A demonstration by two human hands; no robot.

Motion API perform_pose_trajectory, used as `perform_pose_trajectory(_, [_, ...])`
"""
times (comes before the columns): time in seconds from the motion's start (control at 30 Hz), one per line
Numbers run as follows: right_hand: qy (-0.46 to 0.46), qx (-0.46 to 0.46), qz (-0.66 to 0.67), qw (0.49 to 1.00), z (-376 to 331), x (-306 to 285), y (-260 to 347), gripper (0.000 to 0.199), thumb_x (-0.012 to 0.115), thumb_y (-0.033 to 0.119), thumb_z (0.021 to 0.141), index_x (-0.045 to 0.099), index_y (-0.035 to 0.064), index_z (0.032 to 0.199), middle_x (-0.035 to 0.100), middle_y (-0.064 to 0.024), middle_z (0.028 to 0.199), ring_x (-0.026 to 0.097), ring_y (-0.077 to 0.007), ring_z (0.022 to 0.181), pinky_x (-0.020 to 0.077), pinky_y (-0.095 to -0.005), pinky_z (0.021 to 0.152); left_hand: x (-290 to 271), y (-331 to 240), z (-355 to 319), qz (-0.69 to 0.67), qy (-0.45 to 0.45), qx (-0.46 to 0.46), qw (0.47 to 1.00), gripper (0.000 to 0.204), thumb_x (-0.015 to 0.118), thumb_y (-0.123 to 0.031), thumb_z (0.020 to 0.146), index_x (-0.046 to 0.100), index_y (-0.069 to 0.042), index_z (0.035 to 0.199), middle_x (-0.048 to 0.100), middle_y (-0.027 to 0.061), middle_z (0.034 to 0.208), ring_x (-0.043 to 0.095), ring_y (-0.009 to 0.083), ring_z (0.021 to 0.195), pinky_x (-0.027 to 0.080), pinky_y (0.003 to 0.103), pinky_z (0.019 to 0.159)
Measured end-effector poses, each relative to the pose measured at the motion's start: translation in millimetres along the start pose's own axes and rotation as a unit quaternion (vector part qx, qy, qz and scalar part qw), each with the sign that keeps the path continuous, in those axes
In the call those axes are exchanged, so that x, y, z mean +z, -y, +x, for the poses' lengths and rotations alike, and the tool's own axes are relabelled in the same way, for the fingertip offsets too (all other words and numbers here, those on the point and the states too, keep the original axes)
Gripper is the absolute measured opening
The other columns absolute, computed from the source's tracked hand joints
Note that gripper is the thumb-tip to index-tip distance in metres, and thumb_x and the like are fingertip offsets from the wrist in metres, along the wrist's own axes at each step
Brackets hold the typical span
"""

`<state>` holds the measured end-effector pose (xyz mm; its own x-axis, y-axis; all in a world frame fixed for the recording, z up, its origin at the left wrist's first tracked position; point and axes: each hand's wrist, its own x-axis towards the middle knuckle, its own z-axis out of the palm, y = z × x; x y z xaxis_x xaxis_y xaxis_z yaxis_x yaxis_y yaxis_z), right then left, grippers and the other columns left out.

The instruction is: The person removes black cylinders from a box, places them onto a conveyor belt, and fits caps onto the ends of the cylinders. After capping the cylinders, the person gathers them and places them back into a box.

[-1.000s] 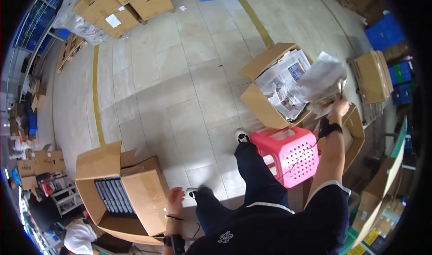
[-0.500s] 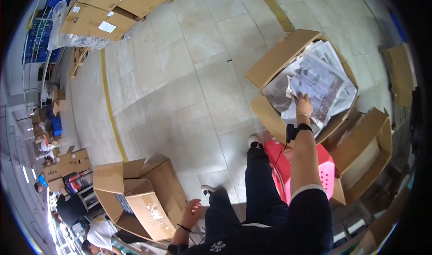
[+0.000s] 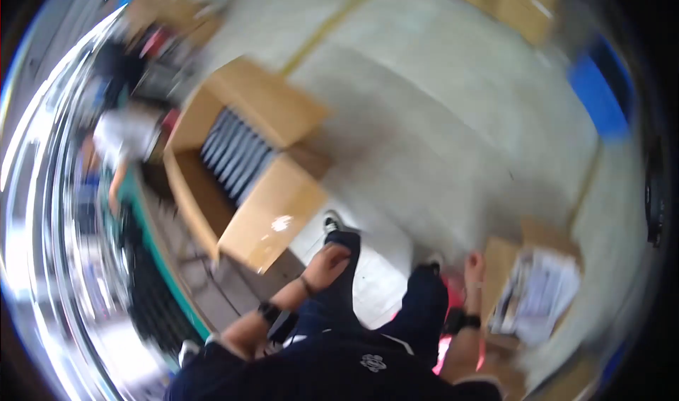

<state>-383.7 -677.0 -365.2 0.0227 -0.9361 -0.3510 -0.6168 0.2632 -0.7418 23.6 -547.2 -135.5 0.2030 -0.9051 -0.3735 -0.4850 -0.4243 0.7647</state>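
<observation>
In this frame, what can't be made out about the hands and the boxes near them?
- Left hand, head view: motion blur hides its grip; empty or touching the open cardboard box cannot be told.
- Right hand: blurred; contact with the box of papers unclear.
- Grey items in rows in the open box: too smeared to identify.
- Pink basket: mostly hidden by the person's leg and arm.
- Left rim: streaked by blur.

An open box (image 3: 244, 167) sits left of centre in the frame, with a row of flat items (image 3: 233, 153) standing inside it. The left hand (image 3: 327, 265) lies just below its lower flap. At lower right, a second box (image 3: 527, 288) holds papers (image 3: 541, 298); the right hand (image 3: 474, 270) is at its left edge.
</observation>
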Motion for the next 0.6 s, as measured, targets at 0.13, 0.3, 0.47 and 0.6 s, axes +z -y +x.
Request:
perform_pose_trajectory(0.13, [0.299, -0.093, -0.003, 0.950, -25, 88, 260, 0.032, 0.065, 0.007, 0.082, 0.060, 0.0014, 0.113, 0.062, -0.0067, 0.088, 0.059, -0.0137, 0.080, 0.0503, -0.0277, 0.075, -93, 60, 7, -0.238, -0.169, -0.071, 0.954, 0.020, 0.056, -0.012, 0.089, 0.059, -0.003, 0.106, 0.060, 0.0046, 0.091, 0.060, 0.0151, 0.085, 0.050, 0.027, 0.073])
perform_pose_trajectory(0.3, [0.610, -0.148, -0.030, 0.778, -65, 170, 568, 0.038, 0.062, 0.003, 0.085, 0.055, 0.0047, 0.122, 0.057, -0.0034, 0.098, 0.054, -0.0094, 0.089, 0.0499, -0.0225, 0.071, -236, 139, 1, -0.572, -0.374, -0.109, 0.722, 0.014, 0.054, -0.011, 0.089, 0.054, -0.007, 0.102, 0.055, 0.0026, 0.086, 0.057, 0.0153, 0.077, 0.050, 0.030, 0.072])
perform_pose_trajectory(0.47, [0.625, -0.444, -0.241, 0.595, -74, 300, 756, 0.043, 0.066, 0.014, 0.083, 0.054, 0.0048, 0.123, 0.059, -0.0082, 0.098, 0.056, -0.0143, 0.089, 0.0497, -0.0280, 0.072, -302, 250, 25, -0.793, -0.405, -0.275, 0.361, 0.037, 0.061, -0.018, 0.082, 0.045, -0.007, 0.113, 0.041, 0.0128, 0.105, 0.043, 0.0320, 0.102, 0.048, 0.053, 0.082])
perform_pose_trajectory(0.6, [0.617, -0.440, -0.387, 0.526, -50, 458, 830, 0.042, 0.063, 0.017, 0.085, 0.053, 0.0022, 0.123, 0.062, -0.0104, 0.099, 0.059, -0.0172, 0.086, 0.0493, -0.0295, 0.076, -282, 286, 69, -0.796, -0.329, -0.391, 0.324, 0.055, 0.061, -0.022, 0.083, 0.035, -0.007, 0.129, 0.037, 0.0180, 0.117, 0.037, 0.0405, 0.117, 0.040, 0.063, 0.091])
